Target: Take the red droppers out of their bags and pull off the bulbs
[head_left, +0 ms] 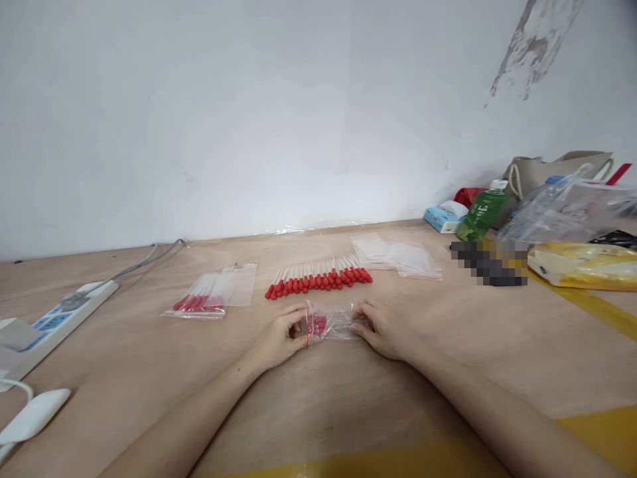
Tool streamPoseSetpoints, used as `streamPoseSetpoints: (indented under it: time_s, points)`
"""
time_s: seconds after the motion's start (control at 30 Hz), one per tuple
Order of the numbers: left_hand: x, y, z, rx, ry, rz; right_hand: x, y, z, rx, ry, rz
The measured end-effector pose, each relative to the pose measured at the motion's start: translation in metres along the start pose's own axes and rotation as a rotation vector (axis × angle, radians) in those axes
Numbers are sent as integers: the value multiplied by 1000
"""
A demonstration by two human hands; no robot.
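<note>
Clear zip bag (332, 324) w/ red-tipped droppers inside — flat on table, btwn both hands.

Red-tipped droppers (318, 279), clear bag (332, 325) (red inside), green bottle (482, 214), yellow packet (582, 265), tan table (472, 332)

Not much I can actually read on my feed. The green bottle (482, 212) by the wall has white lettering on its label, too small to make out. Same with the blue tissue pack (440, 218) next to it: there's print, but it's tiny. A pixelated patch (490, 263) on the tabletop (149, 372) hides whatever's there. The clear bag (332, 323) up front is too blurry to tell.
</note>
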State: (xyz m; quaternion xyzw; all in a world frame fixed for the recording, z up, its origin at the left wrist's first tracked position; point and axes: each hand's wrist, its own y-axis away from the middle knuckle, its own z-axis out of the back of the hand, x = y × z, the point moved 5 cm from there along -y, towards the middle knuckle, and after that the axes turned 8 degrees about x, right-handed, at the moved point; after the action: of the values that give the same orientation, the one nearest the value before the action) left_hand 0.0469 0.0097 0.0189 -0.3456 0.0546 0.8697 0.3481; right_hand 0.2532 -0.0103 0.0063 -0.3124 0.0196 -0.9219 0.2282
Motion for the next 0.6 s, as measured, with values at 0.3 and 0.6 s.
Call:
streamPoseSetpoints:
  time_s: [0.3, 0.6]
  points:
    - [-31, -1, 0, 110, -189, -211, -2, 3, 6, 70, -22, 11]
    - [-27, 1, -1, 117, -191, -64, -2, 5, 8, 61, 91, -3]
